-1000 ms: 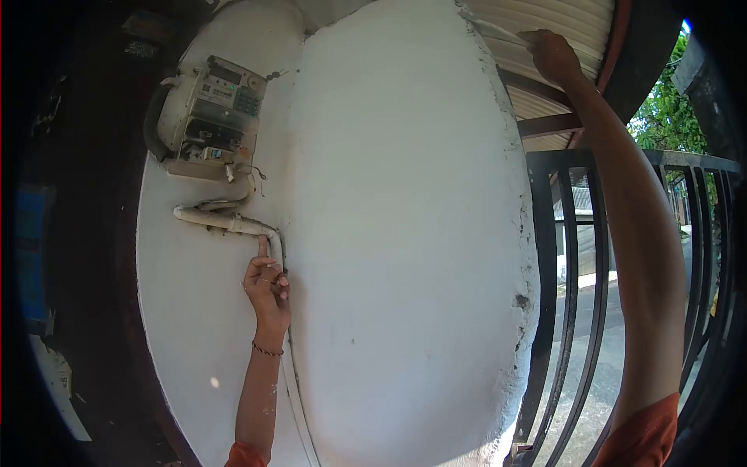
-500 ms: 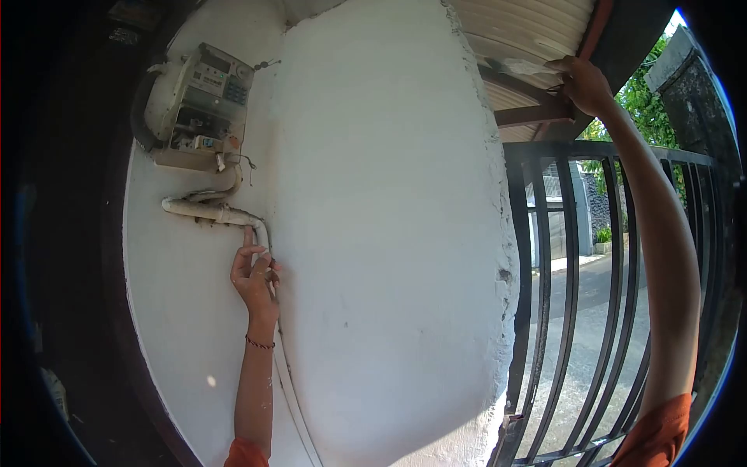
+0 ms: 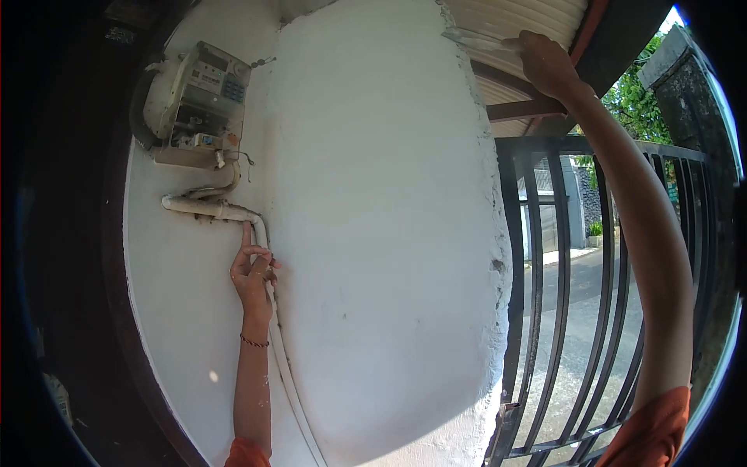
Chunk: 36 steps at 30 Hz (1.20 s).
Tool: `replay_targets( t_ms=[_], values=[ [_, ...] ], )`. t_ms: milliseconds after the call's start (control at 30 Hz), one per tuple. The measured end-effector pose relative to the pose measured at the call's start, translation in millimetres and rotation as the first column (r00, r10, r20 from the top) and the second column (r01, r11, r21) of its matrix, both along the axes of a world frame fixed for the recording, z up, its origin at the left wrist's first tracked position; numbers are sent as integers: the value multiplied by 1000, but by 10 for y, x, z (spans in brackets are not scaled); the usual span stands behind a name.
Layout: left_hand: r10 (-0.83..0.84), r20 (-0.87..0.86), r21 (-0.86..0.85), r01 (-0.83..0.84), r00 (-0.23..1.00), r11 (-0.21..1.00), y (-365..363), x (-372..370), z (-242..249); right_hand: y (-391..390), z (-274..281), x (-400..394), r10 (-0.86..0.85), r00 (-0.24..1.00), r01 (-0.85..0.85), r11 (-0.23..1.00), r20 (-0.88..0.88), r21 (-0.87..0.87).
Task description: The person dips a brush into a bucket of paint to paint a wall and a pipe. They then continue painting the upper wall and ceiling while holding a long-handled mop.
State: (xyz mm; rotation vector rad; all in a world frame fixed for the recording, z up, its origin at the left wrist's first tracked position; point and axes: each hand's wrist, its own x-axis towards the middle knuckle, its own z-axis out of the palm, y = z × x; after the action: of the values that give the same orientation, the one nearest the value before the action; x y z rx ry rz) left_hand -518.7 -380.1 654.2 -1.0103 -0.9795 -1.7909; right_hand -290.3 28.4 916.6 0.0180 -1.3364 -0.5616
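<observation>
My left hand [image 3: 254,272] is at the white pipe [image 3: 286,373] that runs down the wall. Its index finger points up under the pipe's bend, while the other fingers curl around the upright part. My right hand [image 3: 537,62], raised at the upper right, is closed on a thin, pale, flat tool [image 3: 478,39] that looks like a scraper. The tool's tip meets the rough upper right edge of the white wall [image 3: 381,194].
An electricity meter [image 3: 210,101] with loose wires hangs above my left hand. Beside the wall stands a black barred gate [image 3: 566,257], with a road behind it. Roof beams [image 3: 529,109] run close under my right hand.
My right hand has moved left with the tool, bringing its tip to the wall's edge. My left hand has stayed at the pipe.
</observation>
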Motion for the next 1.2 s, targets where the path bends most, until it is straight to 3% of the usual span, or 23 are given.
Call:
replay_targets(
  t_ms=[67, 133, 333, 400, 533, 667, 733, 900, 1000, 1067, 1133, 1200],
  values=[
    [-19, 2, -6, 19, 1000, 1000, 38, 0, -2, 127, -63, 70, -8, 1000, 7, 999, 25, 42],
    [85, -17, -2, -85, 996, 996, 53, -8, 3, 220, -186, 192, -9, 999, 5, 997, 51, 77],
    [119, -40, 6, -119, 992, 993, 139, -32, 6, 244, -471, 590, -163, 954, 111, 972, 251, 207],
    [129, -38, 18, -128, 991, 992, 136, -35, 2, 243, -480, 634, -365, 894, 317, 925, 260, 210],
    [117, -38, -10, -117, 992, 993, 62, -24, 2, 134, -325, 597, -313, 908, 235, 931, 280, 279],
    [112, -14, -74, -113, 994, 991, -45, -11, 8, -228, -67, 694, -318, 933, 240, 897, 166, 371],
    [141, -26, -93, -143, 990, 985, -40, -22, -17, -551, 34, 761, -426, 871, 449, 892, 244, -47],
    [154, -28, -124, -156, 988, 980, -28, -1, -28, -422, 240, 658, -382, 914, 388, 921, 134, -22],
    [152, -44, -133, -157, 987, 979, -70, -37, -43, -300, 60, 565, -309, 946, 318, 944, 101, -90],
    [136, -63, -141, -144, 989, 979, -80, -24, -36, -67, -76, 438, -195, 980, 199, 975, -50, 102],
    [152, -70, -146, -161, 986, 976, -63, 16, -30, -284, -507, 410, -191, 981, 193, 978, 23, -79],
    [165, -84, -161, -176, 983, 971, -29, 30, -29, -202, -796, 260, -136, 991, 136, 990, -12, 37]
  ],
)
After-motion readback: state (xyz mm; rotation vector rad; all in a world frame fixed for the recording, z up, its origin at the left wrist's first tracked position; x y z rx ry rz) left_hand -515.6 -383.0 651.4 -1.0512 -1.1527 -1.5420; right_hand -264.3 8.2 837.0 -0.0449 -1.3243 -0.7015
